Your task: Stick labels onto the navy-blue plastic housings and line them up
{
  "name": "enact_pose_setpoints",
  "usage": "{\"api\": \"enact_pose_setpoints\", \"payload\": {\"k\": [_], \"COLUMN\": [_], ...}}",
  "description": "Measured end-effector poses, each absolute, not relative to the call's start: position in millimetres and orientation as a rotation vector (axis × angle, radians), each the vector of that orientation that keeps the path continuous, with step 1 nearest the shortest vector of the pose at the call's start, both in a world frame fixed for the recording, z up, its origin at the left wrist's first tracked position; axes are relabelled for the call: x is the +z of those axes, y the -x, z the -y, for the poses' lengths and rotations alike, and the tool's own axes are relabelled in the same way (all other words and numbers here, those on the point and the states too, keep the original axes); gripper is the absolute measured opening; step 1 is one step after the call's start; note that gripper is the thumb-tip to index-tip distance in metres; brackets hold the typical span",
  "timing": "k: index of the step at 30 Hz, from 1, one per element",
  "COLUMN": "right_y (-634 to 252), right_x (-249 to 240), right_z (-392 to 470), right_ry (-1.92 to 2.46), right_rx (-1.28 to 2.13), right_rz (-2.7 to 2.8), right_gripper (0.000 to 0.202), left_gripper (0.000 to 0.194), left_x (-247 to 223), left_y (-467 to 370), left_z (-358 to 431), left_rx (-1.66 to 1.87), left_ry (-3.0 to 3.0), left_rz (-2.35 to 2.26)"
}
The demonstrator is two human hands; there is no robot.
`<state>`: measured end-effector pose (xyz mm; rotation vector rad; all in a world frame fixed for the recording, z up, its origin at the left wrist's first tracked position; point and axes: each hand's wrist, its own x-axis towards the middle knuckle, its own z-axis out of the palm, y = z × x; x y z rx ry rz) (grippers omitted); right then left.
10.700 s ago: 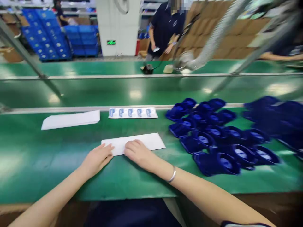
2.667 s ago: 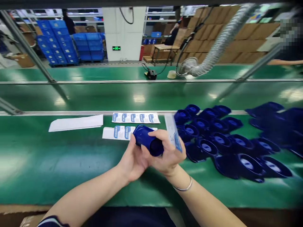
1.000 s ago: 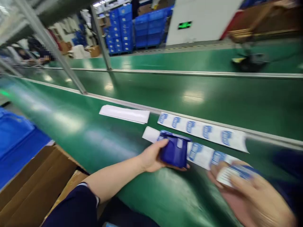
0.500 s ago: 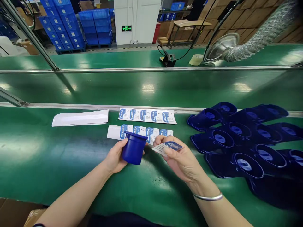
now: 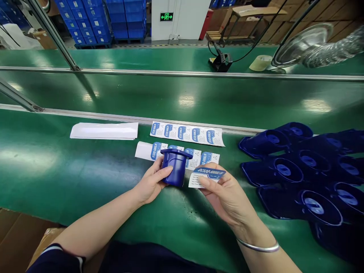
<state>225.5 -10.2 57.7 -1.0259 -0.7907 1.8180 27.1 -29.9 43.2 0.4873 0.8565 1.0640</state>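
My left hand [image 5: 155, 181] is wrapped round a dark blue plastic cup-shaped housing [image 5: 175, 170] with a wide flange at its top. Between thumb and fingers, my right hand [image 5: 220, 189] pinches a blue-and-white sticker label [image 5: 205, 177], its printed face toward me. A small gap separates the label from the housing. Behind them lies a strip of labels [image 5: 210, 159], partly covered by the housing. A fuller label sheet [image 5: 186, 133] rests just beyond that strip.
Several blue plastic housings [image 5: 287, 170] are grouped at the right on the green work surface [image 5: 57, 170]. A stack of white paper strips [image 5: 104, 131] lies at the left. A metal rail [image 5: 113, 120] crosses beyond, and an exhaust hood [image 5: 304, 45] hangs at the upper right.
The view has shifted. The blue housing has turned more upright in my left hand. In my right hand the label has swung so that its printed face shows more squarely.
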Motion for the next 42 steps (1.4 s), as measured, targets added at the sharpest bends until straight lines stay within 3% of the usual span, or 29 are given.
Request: {"api": "enact_pose_setpoints", "payload": {"k": [11,42], "right_y": [-218,-214], "right_x": [50,47], "right_z": [19,20], "right_ry": [1.110,1.171], "right_rx": [1.833,1.758], "right_rz": [0.804,0.840], "right_gripper": [0.038,0.036], "left_gripper": [0.071,0.069], "left_x": [35,30], "left_y": [-33,-36], "left_z": [38,43], "left_rx": [1.055,0.991], "left_ry": [-0.663,-0.707], "left_rz": [-0.926,-0.978]}}
